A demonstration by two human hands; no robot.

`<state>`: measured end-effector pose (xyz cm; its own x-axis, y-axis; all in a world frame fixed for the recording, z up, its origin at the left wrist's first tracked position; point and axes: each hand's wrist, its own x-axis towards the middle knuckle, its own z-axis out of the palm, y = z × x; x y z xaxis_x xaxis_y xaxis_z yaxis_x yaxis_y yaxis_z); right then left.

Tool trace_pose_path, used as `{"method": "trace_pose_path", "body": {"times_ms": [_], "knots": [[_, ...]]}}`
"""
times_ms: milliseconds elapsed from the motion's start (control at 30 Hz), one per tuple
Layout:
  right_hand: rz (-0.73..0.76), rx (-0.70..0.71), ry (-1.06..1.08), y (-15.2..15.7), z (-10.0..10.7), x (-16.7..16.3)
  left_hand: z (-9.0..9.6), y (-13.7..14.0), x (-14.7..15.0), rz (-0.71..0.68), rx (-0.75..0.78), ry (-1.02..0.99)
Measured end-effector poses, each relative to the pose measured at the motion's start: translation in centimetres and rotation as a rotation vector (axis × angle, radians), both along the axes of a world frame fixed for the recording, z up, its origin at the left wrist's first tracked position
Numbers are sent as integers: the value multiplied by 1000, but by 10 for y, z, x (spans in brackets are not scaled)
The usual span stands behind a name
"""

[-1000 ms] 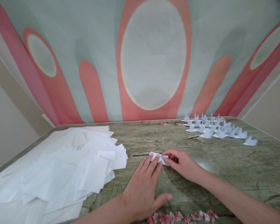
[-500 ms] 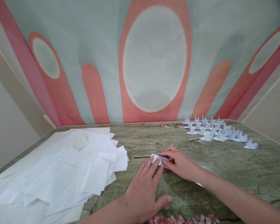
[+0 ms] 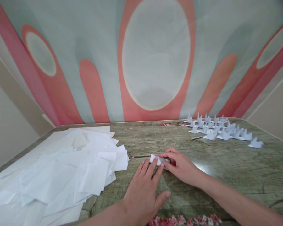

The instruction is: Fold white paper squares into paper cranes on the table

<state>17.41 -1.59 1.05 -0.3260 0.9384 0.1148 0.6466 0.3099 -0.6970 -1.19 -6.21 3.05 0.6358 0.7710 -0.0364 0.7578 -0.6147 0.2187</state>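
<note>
one paper part-folded: my left hand presses it, fingers spread, my right hand pinches its edge; folded figures stand done, loose sheets (plenty) look unfolded.

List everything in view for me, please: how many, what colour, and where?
folded paper: one, white, on the table under the fingers
loose papers: many, overlapping too much to count, white, spread over the table's left side
folded paper figures: over a dozen, white, far right of the table
table: one, greenish-brown wood grain, under it all
flower print: several patches, mostly pink, on the tabletop
backdrop: one, grey-green with coral shapes, behind the table
walls: two stretches, pale, either side
left hand: one, bare, fingers spread onto the folded paper
right hand: one, bare, fingertips at the paper's right end
</note>
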Motion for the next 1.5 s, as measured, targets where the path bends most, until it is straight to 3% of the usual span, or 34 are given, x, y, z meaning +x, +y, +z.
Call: {"method": "trace_pose_path", "body": {"times_ms": [500, 1500], "knots": [[46, -15, -10, 0, 3, 2, -2, 0, 2, 20, 38, 10], [-10, 20, -11, 1, -5, 13, 2, 1, 0, 40, 7, 0]]}}
